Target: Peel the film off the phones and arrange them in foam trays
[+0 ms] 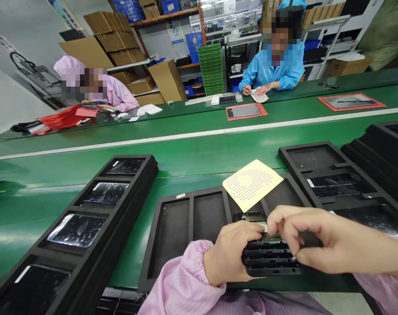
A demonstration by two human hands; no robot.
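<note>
My left hand [230, 251] is closed around the left side of a stack of black phone frames [271, 259], held at the near edge of a foam tray [191, 236]. The frames' long edges, with small holes and slots, face me. Over the right end of the stack is my right hand [320, 238], its fingers bent and thumb and forefinger pinched together. A tiny pale speck shows at that pinch, too small to name. Just beyond the stack, a yellow sheet [253, 183] with rows of small dark marks lies across the tray.
Stacked foam trays with film-covered dark screens stand left [112, 210] and right [317, 201]. Across the green bench [199, 151], two people work. Red-edged mats [263, 112] lie on the far side; green crates [211, 68] and shelves stand behind.
</note>
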